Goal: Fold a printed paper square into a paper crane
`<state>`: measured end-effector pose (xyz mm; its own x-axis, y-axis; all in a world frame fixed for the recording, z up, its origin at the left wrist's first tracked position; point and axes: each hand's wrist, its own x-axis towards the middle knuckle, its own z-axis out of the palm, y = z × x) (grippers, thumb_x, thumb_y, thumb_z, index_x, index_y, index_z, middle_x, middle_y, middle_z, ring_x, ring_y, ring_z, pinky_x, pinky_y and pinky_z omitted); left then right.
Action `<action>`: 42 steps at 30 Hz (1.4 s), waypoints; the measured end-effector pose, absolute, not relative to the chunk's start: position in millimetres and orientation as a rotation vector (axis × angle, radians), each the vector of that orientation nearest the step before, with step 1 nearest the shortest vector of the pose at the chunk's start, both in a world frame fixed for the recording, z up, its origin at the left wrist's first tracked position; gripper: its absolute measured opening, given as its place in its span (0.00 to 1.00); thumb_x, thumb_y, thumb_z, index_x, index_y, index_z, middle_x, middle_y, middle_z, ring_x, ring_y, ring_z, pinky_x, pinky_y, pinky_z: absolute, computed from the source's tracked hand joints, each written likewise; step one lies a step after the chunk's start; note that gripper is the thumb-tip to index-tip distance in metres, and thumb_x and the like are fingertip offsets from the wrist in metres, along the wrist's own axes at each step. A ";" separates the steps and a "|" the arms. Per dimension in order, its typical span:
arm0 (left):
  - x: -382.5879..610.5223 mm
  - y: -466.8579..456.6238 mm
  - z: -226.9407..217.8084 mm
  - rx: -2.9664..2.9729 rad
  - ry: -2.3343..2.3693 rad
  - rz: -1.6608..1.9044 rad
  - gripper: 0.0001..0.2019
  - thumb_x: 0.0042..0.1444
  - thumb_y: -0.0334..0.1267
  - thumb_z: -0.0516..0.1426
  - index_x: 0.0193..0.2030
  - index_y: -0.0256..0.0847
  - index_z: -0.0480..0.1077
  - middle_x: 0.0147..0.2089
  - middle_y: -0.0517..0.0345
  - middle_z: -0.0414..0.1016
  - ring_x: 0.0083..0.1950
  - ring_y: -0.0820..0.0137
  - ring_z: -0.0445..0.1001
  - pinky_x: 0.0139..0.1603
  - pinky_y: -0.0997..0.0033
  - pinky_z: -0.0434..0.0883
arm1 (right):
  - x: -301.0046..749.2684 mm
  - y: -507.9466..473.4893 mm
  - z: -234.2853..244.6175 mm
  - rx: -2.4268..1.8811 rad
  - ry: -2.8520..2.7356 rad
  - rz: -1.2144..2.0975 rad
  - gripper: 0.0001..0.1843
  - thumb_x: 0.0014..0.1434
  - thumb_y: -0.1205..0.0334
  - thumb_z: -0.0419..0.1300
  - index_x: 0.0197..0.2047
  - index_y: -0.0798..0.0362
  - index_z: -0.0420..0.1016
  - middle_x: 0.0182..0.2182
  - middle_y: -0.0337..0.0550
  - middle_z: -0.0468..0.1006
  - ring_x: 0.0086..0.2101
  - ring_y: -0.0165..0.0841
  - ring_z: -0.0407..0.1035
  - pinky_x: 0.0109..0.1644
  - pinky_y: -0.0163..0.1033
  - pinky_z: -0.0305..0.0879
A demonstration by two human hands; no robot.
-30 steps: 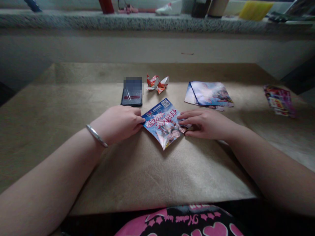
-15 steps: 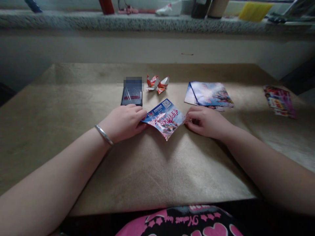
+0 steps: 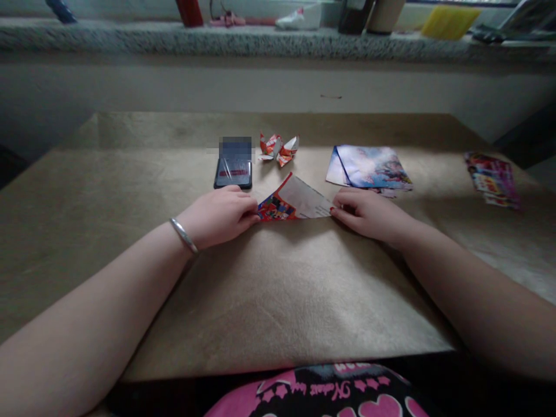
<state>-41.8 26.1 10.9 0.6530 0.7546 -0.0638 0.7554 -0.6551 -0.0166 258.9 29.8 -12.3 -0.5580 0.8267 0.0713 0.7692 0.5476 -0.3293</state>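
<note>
A printed sheet of paper [image 3: 302,200] is folded into a triangle, its point away from me and its straight edge towards me. A pale side with a colourful patch at the left faces up. My left hand [image 3: 223,215], with a silver bangle at the wrist, pinches the left corner. The right corner is pinched by my right hand [image 3: 367,213]. Just beyond my left hand lies a smartphone [image 3: 234,171] with its screen lit. A folded paper figure [image 3: 278,149] in red and white stands behind the sheet.
To the right lies a small pile of blue printed sheets [image 3: 371,167]. Further right is a stack of red and purple printed papers [image 3: 493,179]. The tan tabletop [image 3: 278,301] ends at a wall, below a stone sill [image 3: 260,43] holding several items, including a yellow object [image 3: 449,23].
The sheet was an open diamond with its blue printed side up. It is now a triangle with the other side showing; both hands still hold its side corners.
</note>
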 end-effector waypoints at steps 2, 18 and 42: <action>-39.4 25.4 9.1 2.818 1.340 -0.064 0.16 0.61 0.44 0.46 0.32 0.40 0.69 0.33 0.53 0.73 0.39 0.65 0.69 0.41 0.68 0.66 | 253.4 27.6 -11.3 -1.461 -2.502 0.372 0.10 0.58 0.58 0.52 0.30 0.53 0.70 0.29 0.43 0.73 0.27 0.31 0.64 0.30 0.35 0.54; -19.8 16.2 10.2 2.526 1.880 0.059 0.21 0.60 0.56 0.48 0.34 0.40 0.70 0.34 0.51 0.75 0.33 0.64 0.72 0.29 0.69 0.63 | 235.1 23.0 -3.8 -1.712 -2.424 0.246 0.17 0.56 0.46 0.55 0.26 0.51 0.67 0.26 0.42 0.74 0.25 0.31 0.63 0.25 0.35 0.46; -51.5 35.7 1.7 2.496 1.381 0.182 0.13 0.55 0.42 0.52 0.42 0.39 0.71 0.36 0.56 0.71 0.33 0.72 0.68 0.35 0.75 0.65 | 268.0 35.8 -25.0 -1.384 -2.284 0.760 0.08 0.54 0.56 0.59 0.31 0.52 0.71 0.24 0.37 0.69 0.24 0.27 0.61 0.26 0.33 0.56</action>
